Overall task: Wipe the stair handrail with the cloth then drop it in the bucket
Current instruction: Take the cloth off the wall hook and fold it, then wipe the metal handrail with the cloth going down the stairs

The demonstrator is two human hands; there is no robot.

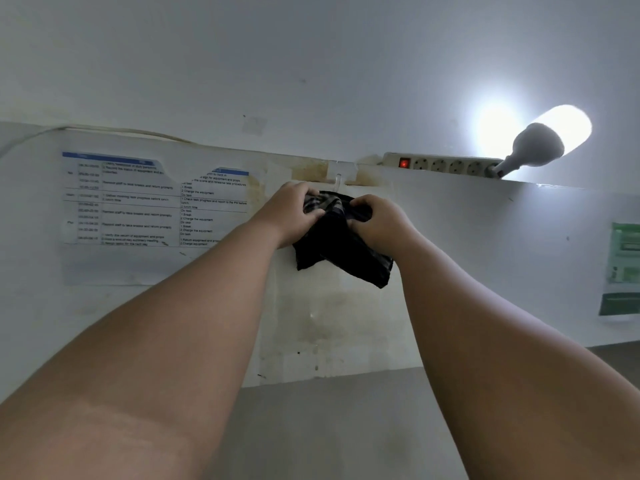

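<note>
A dark checked cloth (341, 247) hangs against the white wall just under a small clear wall hook (338, 183). My left hand (292, 214) grips its upper left part and my right hand (375, 221) grips its upper right part. Both arms reach up from the bottom of the view. The cloth's top edge is bunched between my fingers, close to the hook; whether it still hangs on the hook is hidden. Its lower corners dangle free. No handrail and no bucket are in view.
A printed schedule sheet (152, 202) is stuck on the wall at the left. A power strip (446, 165) with a red switch sits on the ledge at the upper right, with a lit bulb (550, 138) plugged in. A green poster (621, 268) hangs at the far right.
</note>
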